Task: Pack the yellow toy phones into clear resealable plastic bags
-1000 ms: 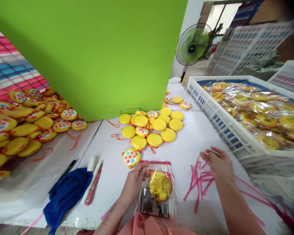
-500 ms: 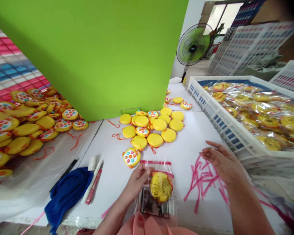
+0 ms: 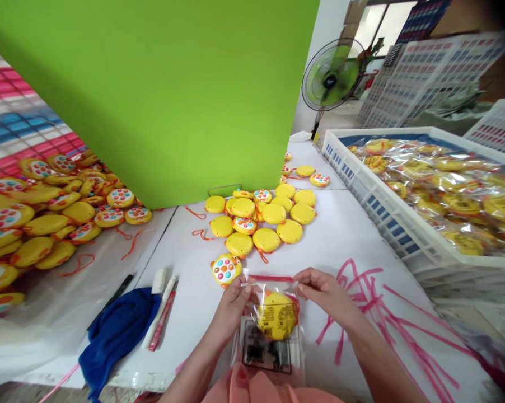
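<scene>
A clear plastic bag [image 3: 273, 336] with a red strip along its top lies on the white table [image 3: 332, 240] in front of me, and a round yellow toy [image 3: 276, 316] sits inside it. My left hand [image 3: 231, 305] pinches the bag's upper left corner. My right hand [image 3: 323, 291] pinches the upper right corner by the red strip. Just beyond the left hand lies a yellow toy with coloured buttons [image 3: 224, 269].
Loose yellow toys [image 3: 261, 218] cluster mid-table and a bigger heap [image 3: 38, 218] lies left. A white crate [image 3: 403, 224] of bagged toys stands right. Pink strips [image 3: 374, 302] are scattered beside the bag; a blue cloth [image 3: 113, 327] and pens [image 3: 162, 310] lie left. A green board [image 3: 172, 95] and a fan [image 3: 332, 75] stand behind.
My right hand has come left from the pink strips to the bag's top right corner and closed on it. The left hand stays at the left corner.
</scene>
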The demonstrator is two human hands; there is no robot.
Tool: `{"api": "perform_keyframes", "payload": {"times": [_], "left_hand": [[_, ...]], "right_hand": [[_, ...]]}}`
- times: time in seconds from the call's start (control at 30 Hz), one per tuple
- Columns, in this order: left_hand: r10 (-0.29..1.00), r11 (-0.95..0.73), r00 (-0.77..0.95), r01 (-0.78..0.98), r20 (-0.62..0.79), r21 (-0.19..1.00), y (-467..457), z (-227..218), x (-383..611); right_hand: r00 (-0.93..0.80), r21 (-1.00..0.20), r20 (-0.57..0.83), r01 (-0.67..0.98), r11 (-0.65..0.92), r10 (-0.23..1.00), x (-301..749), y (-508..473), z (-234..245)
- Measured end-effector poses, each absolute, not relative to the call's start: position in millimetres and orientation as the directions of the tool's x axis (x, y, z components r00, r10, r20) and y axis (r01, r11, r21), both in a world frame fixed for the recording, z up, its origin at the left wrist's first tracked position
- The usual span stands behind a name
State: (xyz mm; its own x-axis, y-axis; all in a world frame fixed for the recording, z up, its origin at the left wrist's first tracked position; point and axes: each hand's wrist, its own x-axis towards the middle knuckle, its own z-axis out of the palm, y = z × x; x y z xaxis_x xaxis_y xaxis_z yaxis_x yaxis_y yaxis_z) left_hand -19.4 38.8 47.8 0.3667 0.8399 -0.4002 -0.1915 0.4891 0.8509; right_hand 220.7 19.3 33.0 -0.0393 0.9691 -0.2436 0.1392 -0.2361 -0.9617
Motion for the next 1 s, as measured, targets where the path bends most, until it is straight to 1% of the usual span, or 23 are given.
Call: {"api": "perform_keyframes", "payload": {"times": [0.1,0.2,0.27,0.37,0.47,0.53,0.6,0.67,0.73,0.8,0.87,0.93,1.0], "left_hand": [[0.831,0.499,0.375,-0.172,-0.412,0.849,39.5,46.6,-22.0],[0.805,0.54,0.402,-0.192,-0.436,0.819,38.0,49.7,-20.6],[0.808,0.543,0.384,-0.196,-0.446,0.816,36.9,52.4,-19.5],[0.828,0.523,0.378,-0.25,-0.415,0.815,36.7,55.5,-20.5],[0.84,0.508,0.396,-0.335,-0.371,0.793,37.9,57.5,-24.5],[0.836,0.508,0.424,-0.361,-0.348,0.782,38.7,58.4,-27.1],[0.832,0.503,0.451,-0.368,-0.323,0.782,38.9,58.7,-28.6],[0.835,0.491,0.461,-0.38,-0.299,0.784,38.6,58.2,-29.3],[0.837,0.483,0.467,-0.386,-0.285,0.786,38.2,56.9,-29.7],[0.836,0.473,0.468,-0.354,-0.285,0.806,38.1,55.8,-29.7],[0.839,0.455,0.453,-0.277,-0.302,0.847,38.1,55.7,-28.7],[0.84,0.44,0.438,-0.204,-0.32,0.875,38.1,56.9,-26.0],[0.834,0.439,0.443,-0.17,-0.329,0.882,37.6,57.9,-22.2]], "right_hand": [[-0.072,-0.968,-0.204,0.167,-0.189,0.976,233.6,17.6,37.3],[-0.124,-0.969,-0.113,0.235,-0.082,0.986,243.6,16.7,45.1],[-0.164,-0.973,-0.074,0.23,-0.034,0.984,247.4,16.9,49.0],[-0.183,-0.992,-0.079,0.113,-0.059,0.98,248.9,17.5,50.3],[-0.115,-0.982,-0.159,-0.081,-0.168,0.981,245.8,17.6,47.4],[-0.105,-0.968,-0.202,-0.13,-0.214,0.974,241.8,17.2,46.3],[-0.153,-0.974,-0.209,-0.058,-0.22,0.966,237.1,16.4,47.9],[-0.196,-0.979,-0.202,0.073,-0.191,0.96,232.8,15.7,52.4],[-0.206,-0.968,-0.196,0.194,-0.156,0.959,229.4,15.2,58.4],[-0.21,-0.954,-0.198,0.267,-0.138,0.958,226.8,14.9,63.7],[-0.222,-0.944,-0.215,0.299,-0.144,0.951,224.7,14.0,66.8],[-0.222,-0.944,-0.22,0.296,-0.149,0.95,224.0,12.2,66.4],[-0.227,-0.946,-0.227,0.283,-0.159,0.947,227.2,9.8,62.3]]}}
